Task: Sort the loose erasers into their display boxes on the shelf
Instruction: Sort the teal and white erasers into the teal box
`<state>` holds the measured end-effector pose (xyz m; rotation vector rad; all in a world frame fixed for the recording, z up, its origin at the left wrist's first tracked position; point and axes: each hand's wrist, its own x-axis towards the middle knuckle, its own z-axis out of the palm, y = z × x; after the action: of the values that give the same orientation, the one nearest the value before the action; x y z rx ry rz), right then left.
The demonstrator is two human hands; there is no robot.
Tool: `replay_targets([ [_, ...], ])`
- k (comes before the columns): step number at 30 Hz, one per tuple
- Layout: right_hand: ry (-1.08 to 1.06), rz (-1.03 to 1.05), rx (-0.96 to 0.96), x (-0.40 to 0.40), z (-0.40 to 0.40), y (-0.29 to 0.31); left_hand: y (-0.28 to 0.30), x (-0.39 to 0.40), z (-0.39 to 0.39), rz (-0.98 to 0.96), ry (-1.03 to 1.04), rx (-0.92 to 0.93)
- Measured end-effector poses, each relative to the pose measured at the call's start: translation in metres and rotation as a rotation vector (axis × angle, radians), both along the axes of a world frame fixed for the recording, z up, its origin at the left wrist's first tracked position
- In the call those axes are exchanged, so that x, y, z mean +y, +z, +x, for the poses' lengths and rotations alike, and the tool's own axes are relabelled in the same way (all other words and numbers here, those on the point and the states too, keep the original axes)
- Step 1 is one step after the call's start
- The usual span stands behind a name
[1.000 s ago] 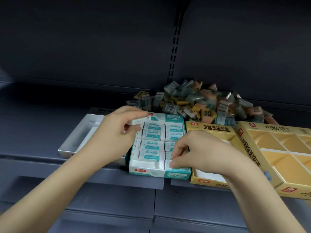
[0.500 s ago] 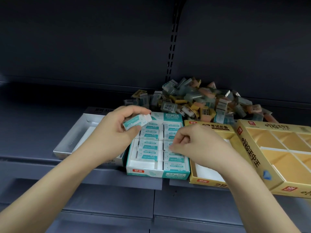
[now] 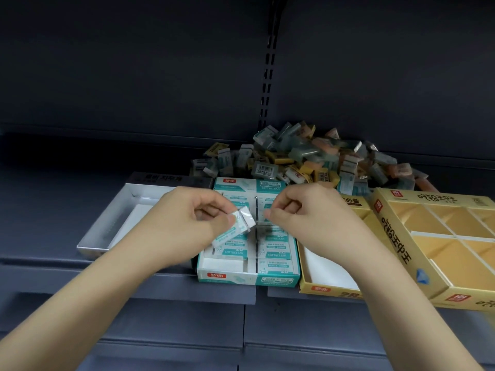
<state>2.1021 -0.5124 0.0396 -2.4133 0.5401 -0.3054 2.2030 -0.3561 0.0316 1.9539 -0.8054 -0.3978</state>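
the left hand [image 3: 187, 226] pinches a teal-and-white eraser [image 3: 235, 228] above the teal display box [image 3: 249, 279] at the shelf's [image 3: 53, 188] front edge, the right hand [image 3: 308, 218] curled, seemingly empty; next, seat it in the open front-left slot.

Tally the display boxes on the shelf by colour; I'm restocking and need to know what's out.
Silver box: 1
Teal box: 1
Yellow boxes, one plain, one with dividers: 2
Total: 4
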Motion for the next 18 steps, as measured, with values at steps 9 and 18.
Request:
replay_targets([
  [9,0.083,0.006,0.031,0.004,0.01,-0.007,0.0,0.002,0.004,-0.021,-0.028,0.063],
  [18,0.065,-0.125,0.039,0.001,0.01,-0.014,0.005,0.01,-0.005,0.159,0.073,-0.025],
])
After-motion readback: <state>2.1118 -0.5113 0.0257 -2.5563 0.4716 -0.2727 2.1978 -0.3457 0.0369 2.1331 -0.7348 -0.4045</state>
